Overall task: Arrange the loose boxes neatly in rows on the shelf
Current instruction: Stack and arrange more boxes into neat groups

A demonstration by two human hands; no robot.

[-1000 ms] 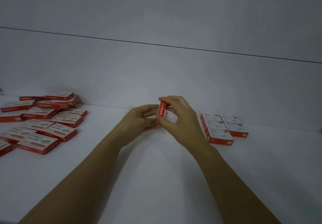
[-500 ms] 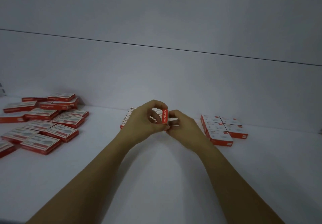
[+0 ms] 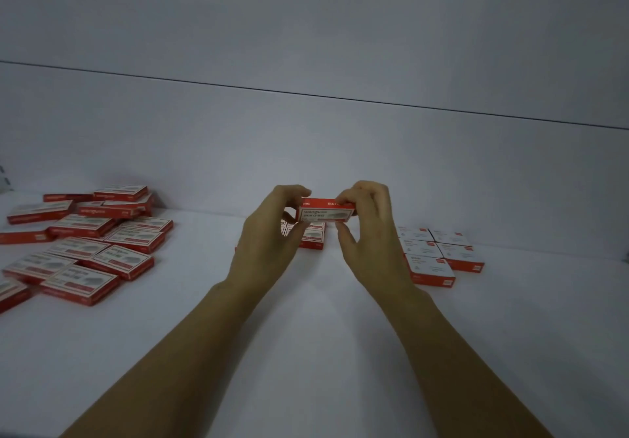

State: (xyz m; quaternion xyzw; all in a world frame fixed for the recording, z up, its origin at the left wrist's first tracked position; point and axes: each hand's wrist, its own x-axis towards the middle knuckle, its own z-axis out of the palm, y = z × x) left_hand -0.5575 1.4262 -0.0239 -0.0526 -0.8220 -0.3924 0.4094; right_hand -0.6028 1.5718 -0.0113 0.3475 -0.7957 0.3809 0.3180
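Observation:
A small red and white box (image 3: 325, 212) is held up above the white shelf (image 3: 306, 335), its printed face toward me. My left hand (image 3: 269, 236) pinches its left end and my right hand (image 3: 369, 233) pinches its right end. Below and behind my hands lies a small group of the same boxes (image 3: 311, 236), partly hidden by my fingers. A loose heap of several boxes (image 3: 85, 236) is spread at the left. A neat block of several boxes (image 3: 439, 253) lies at the right, white faces up.
The shelf's back wall (image 3: 306, 151) rises just behind the boxes. The heap at the left runs off the frame's left edge. Bare shelf surface lies in front of my arms and between the groups.
The box was held on end with its narrow red side toward me. It has been turned lengthwise and raised a little, and my hands have moved apart to its two ends.

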